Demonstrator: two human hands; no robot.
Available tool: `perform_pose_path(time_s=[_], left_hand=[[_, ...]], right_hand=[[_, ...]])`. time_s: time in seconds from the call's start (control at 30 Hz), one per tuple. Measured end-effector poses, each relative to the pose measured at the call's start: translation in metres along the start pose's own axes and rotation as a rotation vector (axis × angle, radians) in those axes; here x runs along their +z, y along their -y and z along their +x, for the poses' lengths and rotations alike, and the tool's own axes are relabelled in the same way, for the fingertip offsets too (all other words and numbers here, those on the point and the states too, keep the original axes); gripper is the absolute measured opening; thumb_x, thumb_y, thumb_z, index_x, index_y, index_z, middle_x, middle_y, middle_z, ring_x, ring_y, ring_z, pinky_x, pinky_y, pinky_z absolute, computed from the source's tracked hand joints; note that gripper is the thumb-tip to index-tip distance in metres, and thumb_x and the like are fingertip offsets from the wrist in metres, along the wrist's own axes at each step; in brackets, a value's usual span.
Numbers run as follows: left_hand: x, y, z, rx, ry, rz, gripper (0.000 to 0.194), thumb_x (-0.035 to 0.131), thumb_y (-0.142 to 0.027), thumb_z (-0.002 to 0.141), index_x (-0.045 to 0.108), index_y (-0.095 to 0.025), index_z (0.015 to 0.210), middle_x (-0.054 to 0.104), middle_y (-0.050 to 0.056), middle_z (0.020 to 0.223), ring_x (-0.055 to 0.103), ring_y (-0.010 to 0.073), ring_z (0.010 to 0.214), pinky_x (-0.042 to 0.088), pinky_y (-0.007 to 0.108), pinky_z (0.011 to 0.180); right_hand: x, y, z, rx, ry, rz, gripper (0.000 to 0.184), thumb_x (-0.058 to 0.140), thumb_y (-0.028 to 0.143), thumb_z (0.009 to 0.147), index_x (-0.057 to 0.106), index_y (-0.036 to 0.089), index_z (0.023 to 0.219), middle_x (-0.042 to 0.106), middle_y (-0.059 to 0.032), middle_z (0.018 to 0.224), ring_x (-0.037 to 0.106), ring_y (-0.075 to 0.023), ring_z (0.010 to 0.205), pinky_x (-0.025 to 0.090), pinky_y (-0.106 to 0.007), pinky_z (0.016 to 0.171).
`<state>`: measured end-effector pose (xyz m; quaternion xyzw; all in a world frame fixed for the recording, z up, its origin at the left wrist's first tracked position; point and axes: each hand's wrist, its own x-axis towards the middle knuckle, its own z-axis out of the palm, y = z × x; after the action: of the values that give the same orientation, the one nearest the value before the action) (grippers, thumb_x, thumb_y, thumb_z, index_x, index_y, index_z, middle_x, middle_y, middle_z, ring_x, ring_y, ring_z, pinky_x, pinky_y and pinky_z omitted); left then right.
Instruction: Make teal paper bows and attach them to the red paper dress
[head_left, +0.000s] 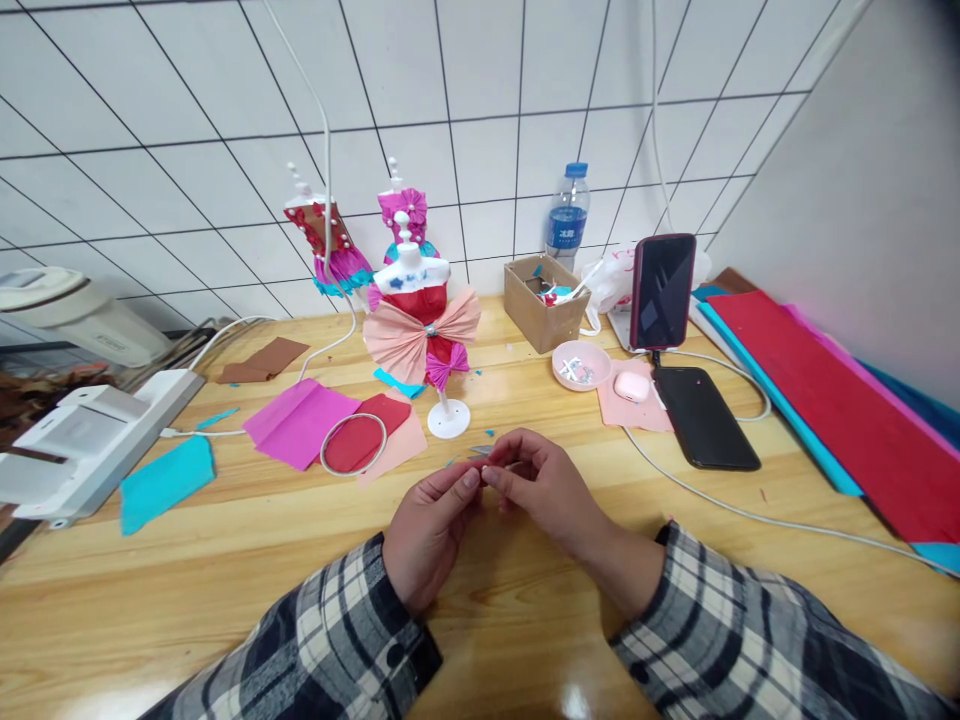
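Pinched between the closed fingertips of the left hand [433, 530] and right hand [551, 495], a tiny, indistinct piece [484, 468] is held above a wooden table [517, 640]; a bow-trimmed dress form [411, 275] stands at 11 o'clock, a cardboard box [553, 322] at 1.

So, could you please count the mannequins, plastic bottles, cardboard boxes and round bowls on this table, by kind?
Mannequins: 3
Plastic bottle: 1
Cardboard box: 1
Round bowl: 1
Total: 6
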<state>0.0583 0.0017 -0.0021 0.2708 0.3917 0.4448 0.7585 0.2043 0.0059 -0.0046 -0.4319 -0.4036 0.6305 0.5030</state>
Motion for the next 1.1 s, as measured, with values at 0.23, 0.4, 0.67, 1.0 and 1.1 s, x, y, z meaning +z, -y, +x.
perform_pose_path(time_s=[0.23,0.4,0.67,1.0,1.1], left_hand=[[-0.004,-0.002,0.002,-0.048,0.116,-0.004,0.020,0.080,-0.024,0.071,0.076,-0.014,0.087,0.073,0.005,0.084,0.062,0.0148,0.079,0.047,0.025,0.074],[-0.005,-0.006,0.002,-0.171,0.209,-0.075,0.021,0.077,-0.029,0.074,0.073,-0.010,0.084,0.069,0.005,0.076,0.063,0.0139,0.071,0.047,0.022,0.064],[0.000,-0.006,0.000,-0.240,0.027,-0.180,0.023,0.084,-0.025,0.066,0.069,-0.013,0.078,0.057,-0.003,0.062,0.051,0.0055,0.055,0.042,0.016,0.052],[-0.003,-0.004,-0.002,-0.142,-0.011,-0.033,0.022,0.082,-0.030,0.067,0.071,-0.014,0.079,0.054,-0.003,0.061,0.049,0.0067,0.057,0.042,0.020,0.055],[-0.004,-0.003,-0.002,-0.148,0.019,-0.039,0.021,0.081,-0.030,0.069,0.072,-0.015,0.081,0.054,-0.003,0.062,0.048,0.0062,0.056,0.042,0.020,0.056]], right_hand=[[-0.001,0.000,-0.001,0.044,0.100,0.119,0.030,0.081,0.034,0.064,0.059,0.018,0.077,0.058,0.0052,0.068,0.053,-0.0067,0.050,0.046,-0.020,0.047],[-0.003,0.002,-0.001,0.047,0.190,0.076,0.028,0.079,0.036,0.067,0.060,0.019,0.079,0.062,0.0032,0.067,0.057,-0.0096,0.051,0.047,-0.022,0.048],[-0.007,0.008,-0.006,-0.460,-0.022,-0.563,0.012,0.068,0.019,0.078,0.071,0.023,0.090,0.065,-0.0015,0.081,0.056,-0.0110,0.065,0.044,-0.021,0.054],[-0.011,0.008,-0.009,-0.711,-0.041,-0.869,0.015,0.061,0.022,0.085,0.072,0.026,0.094,0.062,-0.0018,0.082,0.058,-0.0127,0.073,0.046,-0.024,0.065],[-0.009,0.010,-0.009,-0.668,-0.022,-0.814,0.014,0.062,0.020,0.083,0.071,0.025,0.092,0.061,-0.0013,0.080,0.056,-0.0122,0.070,0.044,-0.023,0.060]])
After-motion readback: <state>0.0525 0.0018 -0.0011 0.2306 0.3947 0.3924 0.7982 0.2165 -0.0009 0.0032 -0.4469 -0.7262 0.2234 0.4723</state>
